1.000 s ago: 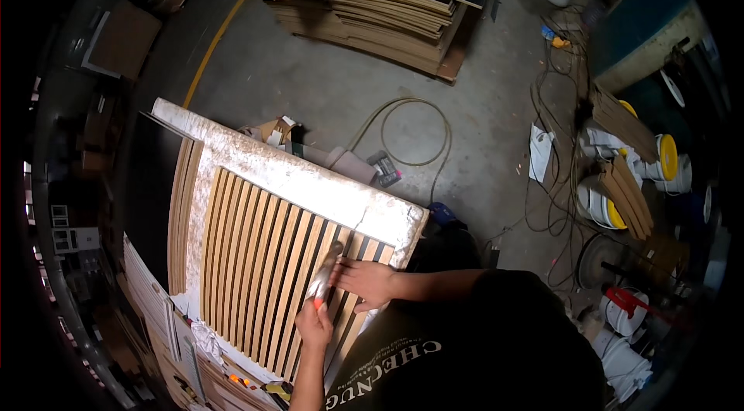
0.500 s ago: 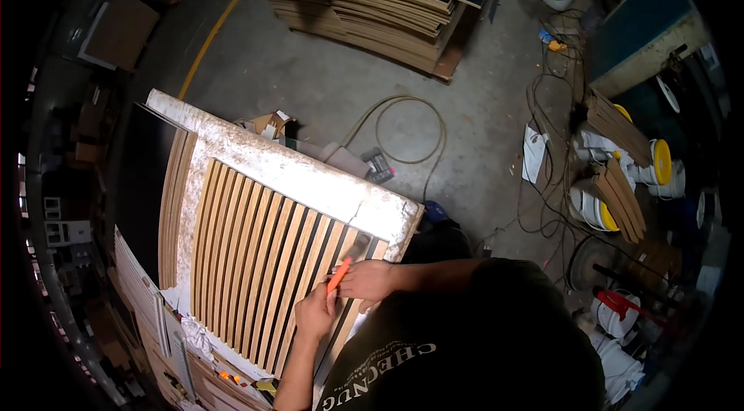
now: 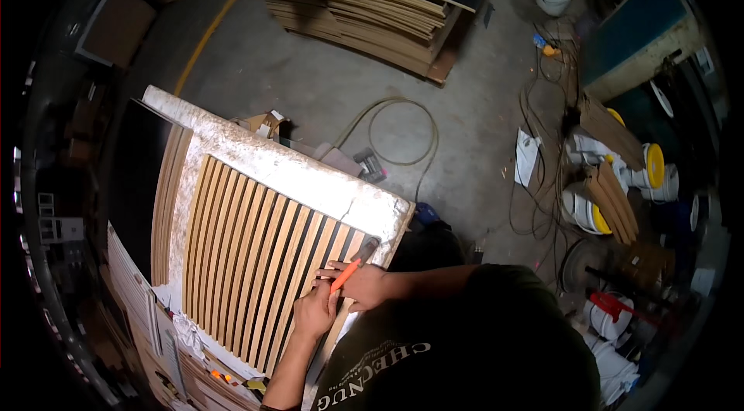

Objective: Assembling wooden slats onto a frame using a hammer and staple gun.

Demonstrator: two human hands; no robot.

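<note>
A panel of pale wooden slats with dark gaps (image 3: 248, 256) lies on a white-topped bench (image 3: 310, 183). My left hand (image 3: 314, 313) is closed round the lower end of an orange-handled tool (image 3: 346, 276), over the panel's near right part. The tool slants up and right across my right hand, its dark head (image 3: 367, 248) near the panel's right corner. I cannot make out what kind of tool it is. My right hand (image 3: 363, 285) rests on the slats beneath the handle with its fingers stretched out.
Dark curved boards (image 3: 139, 186) lie at the bench's left end. Beyond the bench stands a stack of curved boards (image 3: 372, 15). A looped hose (image 3: 430, 128) lies on the floor. To the right are cables, yellow-rimmed white buckets (image 3: 655, 166) and curved wood pieces (image 3: 612, 198).
The tool's dark head has moved right, toward the panel's corner. My right hand's fingers now show spread past the handle. The whole view has shifted slightly.
</note>
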